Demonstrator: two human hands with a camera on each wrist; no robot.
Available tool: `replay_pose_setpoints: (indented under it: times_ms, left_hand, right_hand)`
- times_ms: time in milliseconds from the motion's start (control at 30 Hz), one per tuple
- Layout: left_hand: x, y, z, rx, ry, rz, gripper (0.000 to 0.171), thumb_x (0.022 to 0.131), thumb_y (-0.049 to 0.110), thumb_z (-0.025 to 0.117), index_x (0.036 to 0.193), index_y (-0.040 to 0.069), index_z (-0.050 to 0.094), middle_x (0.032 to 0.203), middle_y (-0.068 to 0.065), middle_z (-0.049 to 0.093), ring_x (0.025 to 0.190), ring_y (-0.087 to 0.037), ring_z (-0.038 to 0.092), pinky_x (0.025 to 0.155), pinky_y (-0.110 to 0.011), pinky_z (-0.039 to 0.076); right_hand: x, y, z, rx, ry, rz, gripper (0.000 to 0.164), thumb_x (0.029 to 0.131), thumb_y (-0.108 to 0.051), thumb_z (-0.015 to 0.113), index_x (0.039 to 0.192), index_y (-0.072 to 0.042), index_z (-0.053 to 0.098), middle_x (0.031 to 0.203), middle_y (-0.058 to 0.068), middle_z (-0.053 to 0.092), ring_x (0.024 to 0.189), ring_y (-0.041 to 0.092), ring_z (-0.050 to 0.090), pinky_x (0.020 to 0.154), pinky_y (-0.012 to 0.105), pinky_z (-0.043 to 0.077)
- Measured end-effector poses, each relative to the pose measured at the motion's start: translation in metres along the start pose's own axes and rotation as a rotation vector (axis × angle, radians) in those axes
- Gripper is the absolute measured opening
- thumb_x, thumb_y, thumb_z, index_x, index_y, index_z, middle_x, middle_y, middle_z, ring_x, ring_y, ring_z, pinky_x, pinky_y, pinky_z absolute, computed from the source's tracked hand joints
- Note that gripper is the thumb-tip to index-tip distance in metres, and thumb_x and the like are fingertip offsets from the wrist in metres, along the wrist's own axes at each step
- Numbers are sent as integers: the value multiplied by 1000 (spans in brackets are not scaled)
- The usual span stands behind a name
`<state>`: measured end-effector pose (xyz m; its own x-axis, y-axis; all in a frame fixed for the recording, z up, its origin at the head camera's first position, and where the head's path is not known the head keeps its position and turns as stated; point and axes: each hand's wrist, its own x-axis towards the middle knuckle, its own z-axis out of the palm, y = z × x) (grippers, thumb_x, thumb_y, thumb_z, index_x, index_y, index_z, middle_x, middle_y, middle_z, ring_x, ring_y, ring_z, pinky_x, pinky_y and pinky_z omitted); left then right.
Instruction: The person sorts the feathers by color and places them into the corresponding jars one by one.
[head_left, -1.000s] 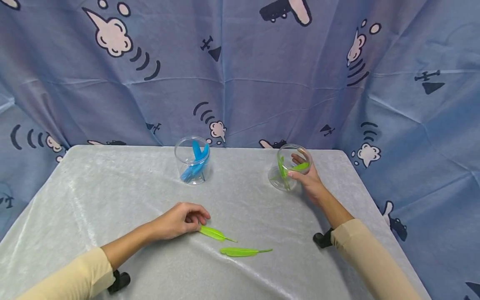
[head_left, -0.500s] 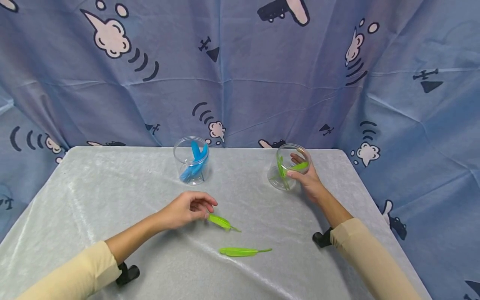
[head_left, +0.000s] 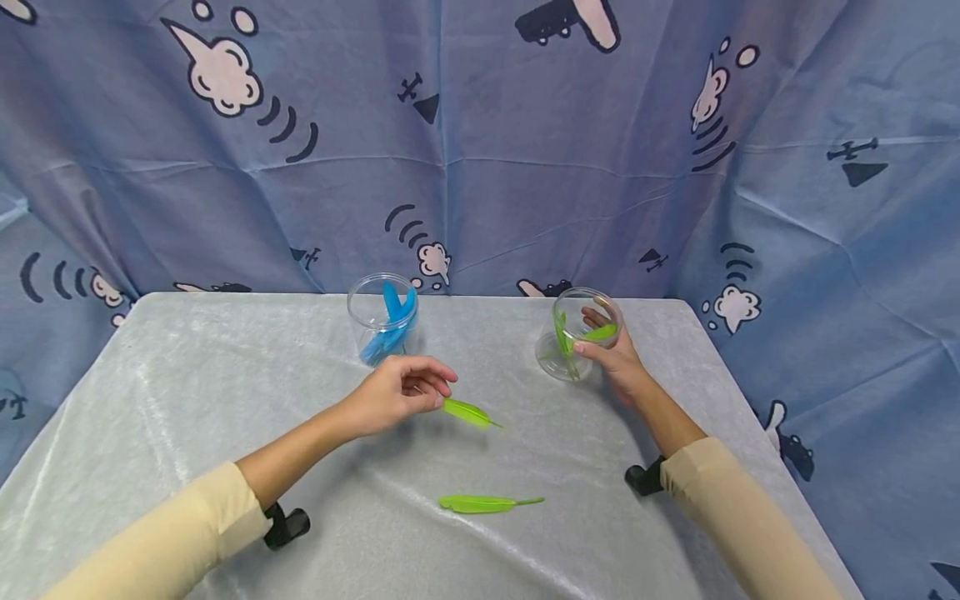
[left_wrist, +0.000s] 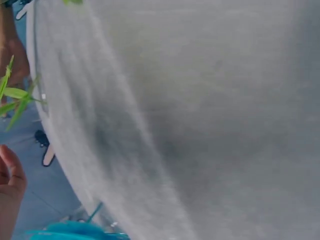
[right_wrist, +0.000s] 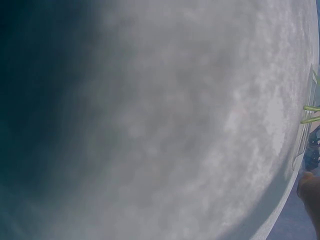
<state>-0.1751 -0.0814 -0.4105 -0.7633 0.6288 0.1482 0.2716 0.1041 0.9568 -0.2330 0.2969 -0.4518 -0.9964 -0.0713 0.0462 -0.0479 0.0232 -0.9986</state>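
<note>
Between thumb and fingers my left hand [head_left: 397, 392] pinches a bright green feather [head_left: 467, 412] by its broad end, raised over the cloth with its quill pointing right. My right hand [head_left: 617, 358] grips a clear plastic cup [head_left: 557, 367] from its right side, thumb at the front and fingers behind. Several green feathers [head_left: 562, 335] lean inside that cup. Another green feather [head_left: 480, 503] lies flat on the cloth nearer the front. In the left wrist view, part of the left hand [left_wrist: 10, 182] shows at the left edge, with green feathers [left_wrist: 17, 95] above it.
A second clear cup [head_left: 362, 321] with blue feathers [head_left: 392, 321] stands at the back, just beyond my left hand, which overlaps its base in the head view. A grey-white cloth [head_left: 225, 375] covers the table. Behind its far edge hangs a blue printed curtain [head_left: 495, 225].
My left hand has lifted the green feather off the cloth and carried it away from me and to the right. The right hand and its cup have stayed put.
</note>
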Motion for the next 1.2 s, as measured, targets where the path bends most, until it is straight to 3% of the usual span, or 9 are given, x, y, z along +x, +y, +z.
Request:
replay_pose_setpoints:
  times_ms: [433, 900, 1200]
  left_hand:
    - [37, 24, 3, -10, 175, -22, 25, 90, -4, 67, 115, -1, 67, 102, -14, 69, 91, -23, 66, 80, -28, 56]
    - [81, 50, 13, -66, 278, 24, 26, 91, -3, 67, 117, 0, 67, 102, -14, 69, 90, -22, 66, 80, -28, 56]
    - [108, 62, 23, -111, 278, 68, 28, 91, -6, 66, 119, -1, 66, 106, -18, 67, 91, -23, 66, 81, -30, 56]
  right_hand:
    - [-1, 3, -2, -6, 10, 5, 86, 86, 9, 63, 155, -17, 19, 160, 22, 23, 150, 30, 19, 120, 51, 15]
    - [-2, 0, -1, -12, 8, 12, 87, 87, 9, 62, 156, -17, 17, 161, 22, 21, 150, 30, 18, 120, 52, 14]
    - [0, 0, 1, -10, 13, 20, 88, 86, 8, 63, 156, -17, 17, 160, 23, 21, 149, 30, 19, 120, 46, 19]
